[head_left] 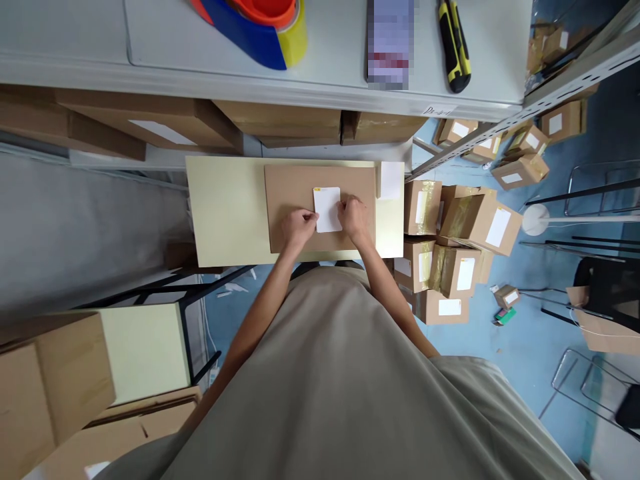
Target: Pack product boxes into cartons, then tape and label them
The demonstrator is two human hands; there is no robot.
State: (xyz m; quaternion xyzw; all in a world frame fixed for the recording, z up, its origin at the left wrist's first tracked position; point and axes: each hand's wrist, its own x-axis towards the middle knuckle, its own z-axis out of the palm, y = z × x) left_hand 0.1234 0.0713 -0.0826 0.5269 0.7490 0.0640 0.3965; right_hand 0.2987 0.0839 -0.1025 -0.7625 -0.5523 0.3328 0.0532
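Observation:
A white label with a small yellow mark in its upper left corner lies over a brown cardboard box. My left hand pinches the label's lower left edge between thumb and fingers. At the opposite edge, my right hand has its fingers curled closed on the label's right side. Whether the label is stuck down or just held against the cardboard, I cannot tell. The cardboard rests on a pale yellow table, and a stack of white labels sits at its far right corner.
Above the table, a grey shelf carries a tape dispenser, a blurred-out object and a yellow-black utility knife. Several labelled cartons are piled on the floor to the right. More boxes stand at lower left.

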